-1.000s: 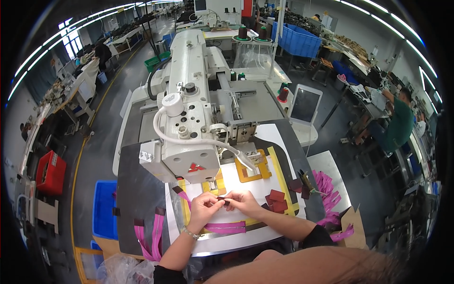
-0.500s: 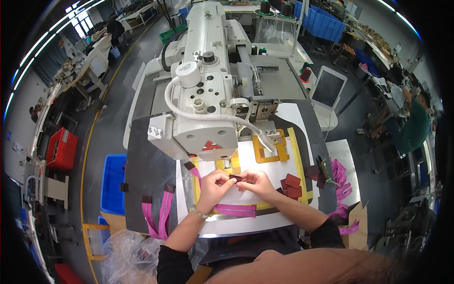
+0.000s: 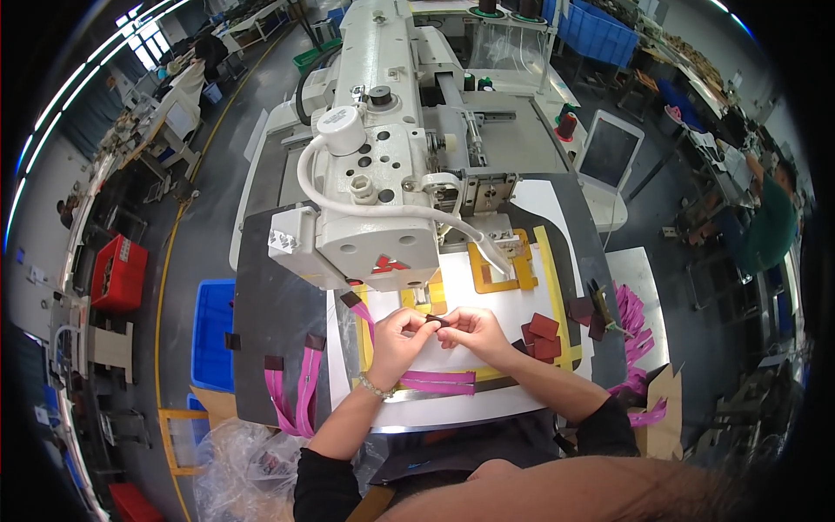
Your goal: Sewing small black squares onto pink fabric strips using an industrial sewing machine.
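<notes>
Between the fingertips of my left hand (image 3: 397, 344) and my right hand (image 3: 476, 335) is a small dark patch (image 3: 437, 321), pinched from both sides and partly hidden by the fingers. Both hands hover over the white work plate, in front of the sewing machine head (image 3: 374, 235). A pink zipper strip (image 3: 439, 383) lies crosswise just below my hands. Another pink strip with a dark end tab (image 3: 350, 299) slants down behind my left hand. Beside my right forearm, several dark red square patches (image 3: 544, 327) are heaped on the plate.
Two pink zipper strips (image 3: 306, 383) with dark tabs hang over the table's left side. A yellow frame clamp (image 3: 500, 270) sits right of the needle area. Bundled pink strips (image 3: 635, 322) lie at the right. A blue bin (image 3: 213, 339) and clear plastic bag (image 3: 243, 470) are at lower left.
The whole view has shifted slightly. My fingers have turned the dark patch a little between them, and both hands stay together at the same spot over the plate.
</notes>
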Available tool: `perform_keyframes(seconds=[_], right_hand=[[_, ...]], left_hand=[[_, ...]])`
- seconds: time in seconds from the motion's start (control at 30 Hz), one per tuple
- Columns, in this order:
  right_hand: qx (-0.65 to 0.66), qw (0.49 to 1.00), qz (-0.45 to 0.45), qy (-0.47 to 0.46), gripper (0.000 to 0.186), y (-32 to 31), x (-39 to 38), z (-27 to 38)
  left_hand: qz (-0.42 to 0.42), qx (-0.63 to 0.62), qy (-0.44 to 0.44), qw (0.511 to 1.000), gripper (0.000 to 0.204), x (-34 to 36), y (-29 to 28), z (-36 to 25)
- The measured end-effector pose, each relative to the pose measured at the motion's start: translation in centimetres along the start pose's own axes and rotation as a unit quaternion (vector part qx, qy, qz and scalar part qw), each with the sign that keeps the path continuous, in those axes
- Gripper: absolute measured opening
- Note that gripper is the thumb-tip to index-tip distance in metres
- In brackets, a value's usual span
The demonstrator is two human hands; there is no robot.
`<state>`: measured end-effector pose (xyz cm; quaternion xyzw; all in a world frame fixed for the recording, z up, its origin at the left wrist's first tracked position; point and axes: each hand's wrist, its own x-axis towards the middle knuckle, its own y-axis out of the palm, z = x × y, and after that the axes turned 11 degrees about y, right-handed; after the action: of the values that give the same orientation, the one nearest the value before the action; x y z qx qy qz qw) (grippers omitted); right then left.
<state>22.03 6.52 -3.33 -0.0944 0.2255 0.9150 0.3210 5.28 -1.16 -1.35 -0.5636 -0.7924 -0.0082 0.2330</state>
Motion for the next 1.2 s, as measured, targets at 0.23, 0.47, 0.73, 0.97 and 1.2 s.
perform_keyframes(seconds=[0.23, 0.47, 0.73, 0.97, 1.2], right_hand=[[-0.013, 1.000, -0.009, 0.008, 0.013, 0.23, -0.03, 0.19], [-0.012, 1.000, -0.018, 0.001, 0.016, 0.19, 0.13, -0.19], [-0.016, 1.000, -0.018, 0.000, 0.015, 0.17, 0.20, -0.23], [-0.022, 1.000, -0.012, -0.001, 0.013, 0.03, 0.26, -0.33], [-0.031, 1.000, -0.004, 0.005, 0.012, -0.26, 0.12, -0.07]], left_hand=[[0.002, 0.018, 0.015, 1.000, 0.016, 0.22, 0.04, -0.12], [0.010, 0.023, 0.023, 0.999, 0.018, 0.16, 0.02, 0.00], [0.017, 0.023, 0.023, 0.999, 0.019, 0.27, -0.05, -0.27], [0.026, 0.036, 0.027, 0.999, 0.019, 0.33, -0.12, -0.28], [0.063, 0.021, -0.037, 0.997, 0.017, 0.37, -0.67, -0.10]])
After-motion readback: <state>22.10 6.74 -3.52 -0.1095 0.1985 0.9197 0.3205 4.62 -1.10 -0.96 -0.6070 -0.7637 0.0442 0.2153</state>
